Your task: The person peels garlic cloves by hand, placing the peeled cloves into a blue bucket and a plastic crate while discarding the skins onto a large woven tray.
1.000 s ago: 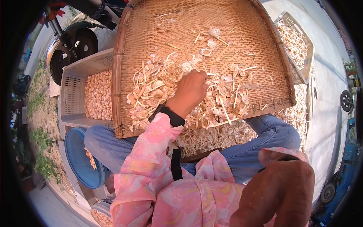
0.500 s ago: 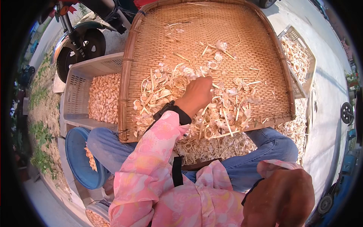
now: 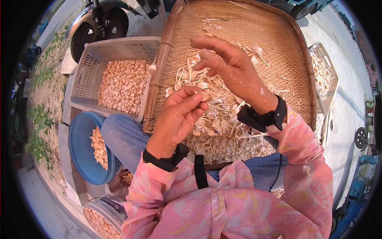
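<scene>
My left hand (image 3: 175,115) is closed in a pinch on a garlic clove (image 3: 203,96), held over the near left part of the woven bamboo tray (image 3: 238,24). My right hand (image 3: 236,73) hovers just to the right and farther out, fingers apart, nothing in them. Beneath both hands, garlic skins and dry stalks (image 3: 223,119) lie heaped on the tray. A single pale clove (image 3: 152,68) shows at the tray's left rim, overlapping the edge of the plastic crate (image 3: 85,85).
Peeled-looking cloves (image 3: 121,85) fill much of that crate. Below it stand a blue bucket (image 3: 79,149) and a white bucket (image 3: 105,209), both holding cloves. Another crate (image 3: 332,89) with skins is at right. A vehicle wheel (image 3: 99,30) stands at upper left.
My right hand has come up from the lower right to over the tray and opened. My left hand has drawn back towards me from the heap with a clove. The view has shifted.
</scene>
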{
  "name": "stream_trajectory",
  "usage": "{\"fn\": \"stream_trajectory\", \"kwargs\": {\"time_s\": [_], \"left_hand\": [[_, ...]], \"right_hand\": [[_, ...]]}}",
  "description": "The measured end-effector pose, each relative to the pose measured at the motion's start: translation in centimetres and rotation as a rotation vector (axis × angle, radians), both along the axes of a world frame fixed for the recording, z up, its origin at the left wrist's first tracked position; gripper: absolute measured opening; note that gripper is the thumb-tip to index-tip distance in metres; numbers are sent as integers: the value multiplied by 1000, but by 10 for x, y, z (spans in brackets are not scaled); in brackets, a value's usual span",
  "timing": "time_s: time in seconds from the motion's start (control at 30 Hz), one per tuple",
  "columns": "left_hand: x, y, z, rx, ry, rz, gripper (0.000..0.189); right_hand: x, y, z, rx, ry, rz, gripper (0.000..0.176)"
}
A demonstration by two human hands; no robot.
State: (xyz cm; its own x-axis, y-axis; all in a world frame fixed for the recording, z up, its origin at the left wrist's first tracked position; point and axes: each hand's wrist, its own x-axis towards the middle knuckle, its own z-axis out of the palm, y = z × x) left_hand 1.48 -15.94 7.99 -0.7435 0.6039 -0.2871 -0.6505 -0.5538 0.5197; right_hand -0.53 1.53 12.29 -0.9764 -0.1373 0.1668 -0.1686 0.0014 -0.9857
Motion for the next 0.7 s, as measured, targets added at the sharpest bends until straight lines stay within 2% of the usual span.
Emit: {"fn": "stream_trajectory", "kwargs": {"time_s": [0.1, 0.17, 0.23, 0.3, 0.4, 0.43, 0.47, 0.5, 0.57, 0.6, 0.63, 0.67, 0.7], "left_hand": [[2, -20, 8, 101, 75, 27, 14], [-8, -48, 17, 78, 220, 209, 16], [-38, -93, 15, -125, 378, 431, 18], [-82, -153, -1, -422, 411, 584, 22], [-106, -157, 9, -1219, 572, 455, 26], [-110, -148, 9, -1476, 953, 351, 28], [-109, -136, 5, -1431, 1006, 306, 26], [-89, -94, 16, -1389, 1048, 265, 24], [-56, -18, 9, -1066, 1032, 46, 20], [-38, 16, 2, -968, 979, -113, 19], [-23, 45, -7, -1021, 1094, -213, 20], [-13, 68, -21, -997, 1195, -243, 21], [-7, 87, -34, -1009, 1310, -258, 21]], "right_hand": [[-6, 41, -17, 553, 99, 35, 30], [20, 82, -54, 827, 102, 86, 27], [50, 120, -82, 1029, 58, 65, 24], [77, 147, -95, 1156, -36, -32, 22], [100, 153, -94, 1420, -22, -213, 17], [102, 150, -93, 1442, 97, -284, 18], [102, 146, -89, 1332, 69, -224, 18], [100, 138, -81, 1222, 45, -155, 17], [97, 123, -76, 1032, 79, 32, 16], [96, 120, -84, 1066, 96, 15, 15], [96, 119, -98, 1101, 111, -6, 15], [95, 119, -105, 1136, 127, -23, 15], [95, 121, -106, 1160, 36, -34, 15]]}}
